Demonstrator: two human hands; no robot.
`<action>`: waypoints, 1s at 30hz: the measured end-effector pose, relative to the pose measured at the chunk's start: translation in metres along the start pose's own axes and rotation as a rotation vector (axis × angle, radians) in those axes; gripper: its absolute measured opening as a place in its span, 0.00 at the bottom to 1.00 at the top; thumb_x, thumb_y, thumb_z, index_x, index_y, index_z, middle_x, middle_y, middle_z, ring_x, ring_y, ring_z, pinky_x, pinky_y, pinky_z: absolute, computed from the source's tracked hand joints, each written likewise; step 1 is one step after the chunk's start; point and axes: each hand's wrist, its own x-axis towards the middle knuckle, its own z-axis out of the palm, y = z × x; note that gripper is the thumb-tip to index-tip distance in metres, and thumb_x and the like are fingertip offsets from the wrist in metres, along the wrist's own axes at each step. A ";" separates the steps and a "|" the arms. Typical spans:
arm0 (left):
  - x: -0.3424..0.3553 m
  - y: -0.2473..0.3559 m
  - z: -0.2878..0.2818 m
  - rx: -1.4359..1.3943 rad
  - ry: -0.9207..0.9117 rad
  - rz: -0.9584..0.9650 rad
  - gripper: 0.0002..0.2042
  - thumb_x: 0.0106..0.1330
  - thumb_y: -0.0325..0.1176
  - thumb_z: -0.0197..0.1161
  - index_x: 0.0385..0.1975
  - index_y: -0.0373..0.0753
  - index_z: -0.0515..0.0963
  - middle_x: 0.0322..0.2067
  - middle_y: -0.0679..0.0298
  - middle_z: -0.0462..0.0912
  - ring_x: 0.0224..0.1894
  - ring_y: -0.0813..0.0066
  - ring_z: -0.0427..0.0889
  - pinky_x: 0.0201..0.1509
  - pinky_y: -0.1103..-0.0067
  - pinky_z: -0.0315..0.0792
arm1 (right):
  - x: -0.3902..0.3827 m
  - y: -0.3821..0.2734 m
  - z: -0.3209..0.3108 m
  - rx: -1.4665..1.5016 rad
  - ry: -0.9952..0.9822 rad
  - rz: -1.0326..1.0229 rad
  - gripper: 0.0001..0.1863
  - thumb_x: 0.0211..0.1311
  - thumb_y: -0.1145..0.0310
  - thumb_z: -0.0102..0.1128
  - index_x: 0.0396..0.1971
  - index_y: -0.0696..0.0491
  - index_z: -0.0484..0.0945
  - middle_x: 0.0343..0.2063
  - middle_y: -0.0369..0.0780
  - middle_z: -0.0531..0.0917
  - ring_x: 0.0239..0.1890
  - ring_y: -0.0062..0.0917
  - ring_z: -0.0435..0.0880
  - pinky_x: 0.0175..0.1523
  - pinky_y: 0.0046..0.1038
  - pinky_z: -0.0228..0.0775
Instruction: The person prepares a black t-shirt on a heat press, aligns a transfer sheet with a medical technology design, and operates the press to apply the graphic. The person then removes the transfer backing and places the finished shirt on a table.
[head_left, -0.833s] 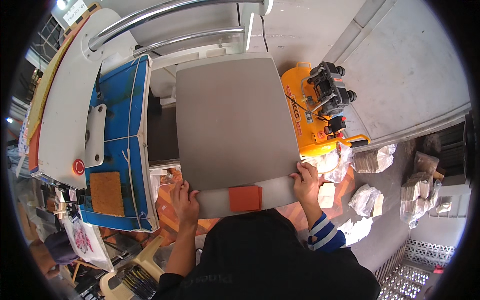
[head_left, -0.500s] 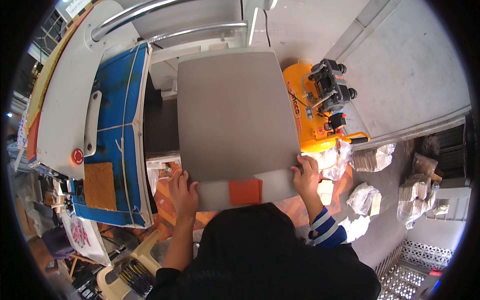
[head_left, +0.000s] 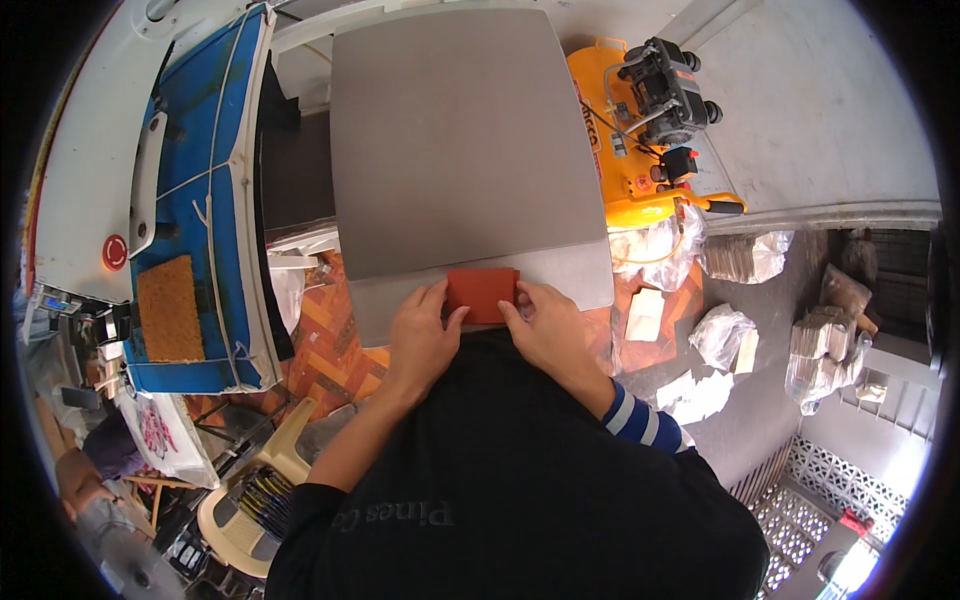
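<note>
My left hand (head_left: 428, 330) and my right hand (head_left: 535, 320) are at either end of a small stack of flat red-orange rectangles (head_left: 481, 291), gripping its edges with bent fingers and thumbs. The stack lies on the light near strip of a press platen. A grey sheet or pad (head_left: 465, 150) covers most of this platen, its front edge just beyond the stack.
A white press (head_left: 85, 150) with a blue, cord-tied section (head_left: 200, 90) and brown pad (head_left: 171, 310) stands left. A yellow compressor (head_left: 645, 205) is right, near bagged bundles (head_left: 820, 350). Lower left are a plastic chair (head_left: 220, 520) and another person's arm (head_left: 82, 480).
Both hands have left the platen's front corners and moved inward onto the orange stack. The view has shifted, so the press and platen sit higher in the picture.
</note>
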 end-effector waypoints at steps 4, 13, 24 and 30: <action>-0.002 0.008 0.001 -0.077 -0.063 -0.034 0.26 0.59 0.30 0.75 0.57 0.28 0.77 0.37 0.53 0.81 0.34 0.60 0.82 0.41 0.69 0.78 | 0.000 0.006 0.000 0.059 -0.021 0.032 0.22 0.58 0.66 0.73 0.50 0.62 0.82 0.36 0.47 0.87 0.33 0.35 0.87 0.42 0.34 0.80; -0.009 -0.001 0.010 -0.126 -0.090 -0.028 0.32 0.57 0.25 0.76 0.63 0.27 0.72 0.39 0.52 0.79 0.34 0.61 0.82 0.40 0.71 0.79 | 0.004 0.008 0.003 0.071 -0.002 -0.040 0.25 0.54 0.73 0.74 0.53 0.63 0.80 0.37 0.48 0.85 0.33 0.36 0.86 0.41 0.34 0.79; -0.006 0.005 0.010 -0.012 -0.074 -0.007 0.31 0.57 0.26 0.75 0.61 0.26 0.72 0.43 0.50 0.80 0.39 0.55 0.83 0.46 0.65 0.78 | 0.013 0.011 0.000 0.096 0.006 -0.076 0.27 0.53 0.73 0.75 0.53 0.66 0.79 0.38 0.49 0.84 0.34 0.36 0.85 0.42 0.33 0.79; -0.005 0.009 0.004 -0.019 -0.070 0.044 0.34 0.54 0.27 0.77 0.62 0.27 0.71 0.50 0.49 0.79 0.46 0.54 0.83 0.49 0.66 0.79 | 0.011 0.018 -0.004 0.075 -0.054 -0.184 0.37 0.47 0.74 0.80 0.60 0.64 0.74 0.43 0.48 0.81 0.38 0.36 0.84 0.45 0.33 0.79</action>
